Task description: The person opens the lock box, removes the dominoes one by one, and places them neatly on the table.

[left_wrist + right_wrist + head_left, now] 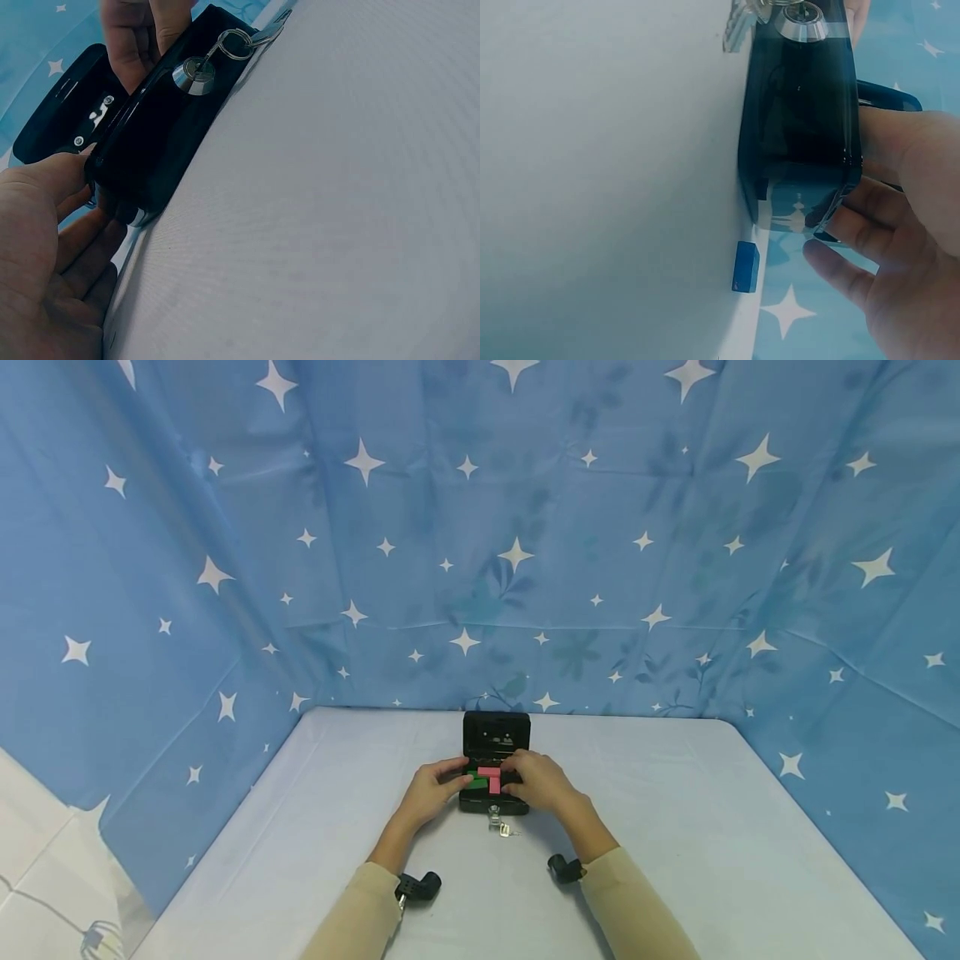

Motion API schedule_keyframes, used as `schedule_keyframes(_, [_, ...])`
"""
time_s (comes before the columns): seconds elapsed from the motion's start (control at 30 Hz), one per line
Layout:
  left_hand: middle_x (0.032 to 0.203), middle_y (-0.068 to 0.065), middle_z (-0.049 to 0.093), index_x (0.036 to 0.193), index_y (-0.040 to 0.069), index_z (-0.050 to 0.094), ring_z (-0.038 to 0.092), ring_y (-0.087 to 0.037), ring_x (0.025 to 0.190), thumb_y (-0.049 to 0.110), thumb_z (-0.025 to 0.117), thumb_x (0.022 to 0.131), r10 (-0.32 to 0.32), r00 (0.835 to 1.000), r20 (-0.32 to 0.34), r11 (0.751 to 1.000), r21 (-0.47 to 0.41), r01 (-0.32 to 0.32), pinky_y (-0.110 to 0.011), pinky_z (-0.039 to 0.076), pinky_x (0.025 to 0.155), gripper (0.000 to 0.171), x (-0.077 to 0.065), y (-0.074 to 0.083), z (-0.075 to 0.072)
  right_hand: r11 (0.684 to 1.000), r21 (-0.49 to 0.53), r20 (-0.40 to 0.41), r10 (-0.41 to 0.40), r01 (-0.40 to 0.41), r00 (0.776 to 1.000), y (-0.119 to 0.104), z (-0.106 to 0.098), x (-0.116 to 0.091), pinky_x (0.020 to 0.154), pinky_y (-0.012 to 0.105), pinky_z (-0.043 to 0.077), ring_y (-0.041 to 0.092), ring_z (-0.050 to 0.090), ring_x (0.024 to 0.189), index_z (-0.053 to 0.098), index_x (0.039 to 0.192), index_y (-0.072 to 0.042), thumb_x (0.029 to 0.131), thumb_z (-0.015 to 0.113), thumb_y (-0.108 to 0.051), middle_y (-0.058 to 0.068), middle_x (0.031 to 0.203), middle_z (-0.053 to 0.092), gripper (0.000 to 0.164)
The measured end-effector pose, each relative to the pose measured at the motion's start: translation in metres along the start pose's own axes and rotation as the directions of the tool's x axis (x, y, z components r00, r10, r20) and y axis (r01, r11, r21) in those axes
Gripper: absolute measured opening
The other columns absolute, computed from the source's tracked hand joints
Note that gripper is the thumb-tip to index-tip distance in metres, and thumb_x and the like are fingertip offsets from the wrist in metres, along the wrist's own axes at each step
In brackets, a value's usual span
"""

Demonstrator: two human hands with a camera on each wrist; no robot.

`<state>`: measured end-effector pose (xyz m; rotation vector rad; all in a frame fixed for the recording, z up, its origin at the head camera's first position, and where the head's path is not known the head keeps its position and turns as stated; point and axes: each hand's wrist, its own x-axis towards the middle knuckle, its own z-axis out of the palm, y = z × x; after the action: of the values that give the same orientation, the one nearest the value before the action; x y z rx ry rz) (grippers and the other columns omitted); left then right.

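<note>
A black cash box (495, 807) stands on the table with its lid (496, 731) raised at the back. Inside lie pink blocks (489, 772) and a green block (476, 783). My left hand (429, 793) holds the box's left end, thumb over the rim by the green block and fingers along the outside wall. My right hand (542, 779) reaches over the right side, thumb and index finger dipping inside close to the pink blocks. In the right wrist view, the front wall hides those tips, so I cannot tell whether they pinch a block.
A key sits in the front lock (196, 75), with a ring and a second key (506, 831) hanging from it. A blue block (745, 267) lies on the white table (675, 827) beyond the box's right end. A starry blue curtain (480, 568) surrounds the table.
</note>
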<state>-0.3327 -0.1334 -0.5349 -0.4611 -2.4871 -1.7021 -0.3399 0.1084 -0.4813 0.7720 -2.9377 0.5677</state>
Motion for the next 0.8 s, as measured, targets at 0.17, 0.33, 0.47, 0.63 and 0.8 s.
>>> schedule_keyframes(0.17, [0.141, -0.010, 0.067, 0.139, 0.008, 0.067, 0.055, -0.031, 0.141, 0.026, 0.075, 0.098, -0.005, 1.000, 0.001, 1.000, 0.001, 0.005, -0.052, 0.041, 0.121, 0.046, -0.0002, -0.0003, 0.0002, 0.999, -0.023, 0.002, -0.024, 0.024, 1.000, 0.0002, 0.0025, -0.0004, 0.106, 0.054, 0.053, 0.029, 0.068, 0.118, 0.075, 0.122, -0.009, 0.091, 0.083, -0.023, 0.007, 0.123, 0.073, 0.036])
schedule_keyframes(0.33, [0.141, -0.010, 0.067, 0.139, 0.008, 0.067, 0.056, -0.031, 0.141, 0.026, 0.075, 0.098, -0.007, 1.000, 0.002, 1.000, 0.005, 0.007, -0.051, 0.042, 0.120, 0.046, -0.0004, 0.0005, -0.0004, 0.999, -0.031, -0.003, -0.029, 0.029, 1.000, -0.0007, 0.0034, -0.0008, 0.106, 0.054, 0.052, 0.031, 0.067, 0.120, 0.076, 0.121, -0.008, 0.091, 0.083, -0.023, 0.008, 0.123, 0.073, 0.035])
schedule_keyframes(0.47, [0.142, -0.010, 0.067, 0.139, 0.008, 0.067, 0.056, -0.032, 0.140, 0.027, 0.075, 0.098, -0.002, 1.000, 0.003, 1.000, 0.006, 0.002, -0.052, 0.043, 0.119, 0.046, -0.0003, 0.0013, -0.0008, 0.999, -0.037, -0.001, -0.028, 0.028, 1.000, -0.0023, 0.0026, -0.0010, 0.106, 0.054, 0.053, 0.032, 0.066, 0.122, 0.076, 0.121, -0.008, 0.091, 0.083, -0.022, 0.009, 0.124, 0.074, 0.034])
schedule_keyframes(0.63, [0.142, -0.011, 0.067, 0.140, 0.009, 0.067, 0.056, -0.032, 0.140, 0.029, 0.075, 0.098, -0.006, 1.000, 0.005, 1.000, 0.008, 0.006, -0.052, 0.043, 0.119, 0.047, -0.0004, 0.0010, -0.0006, 0.999, -0.033, -0.005, -0.022, 0.022, 1.000, -0.0034, 0.0029, -0.0015, 0.101, 0.052, 0.055, 0.031, 0.066, 0.116, 0.076, 0.120, -0.008, 0.091, 0.083, -0.021, 0.009, 0.120, 0.075, 0.033])
schedule_keyframes(0.8, [0.142, -0.010, 0.067, 0.140, 0.009, 0.067, 0.056, -0.032, 0.141, 0.029, 0.075, 0.098, -0.007, 1.000, 0.006, 1.000, 0.006, 0.007, -0.052, 0.042, 0.120, 0.047, -0.0007, 0.0011, -0.0004, 1.000, -0.029, -0.012, -0.011, 0.011, 1.000, -0.0026, 0.0054, -0.0014, 0.099, 0.051, 0.055, 0.029, 0.066, 0.111, 0.077, 0.119, -0.007, 0.092, 0.081, -0.020, 0.009, 0.116, 0.076, 0.030])
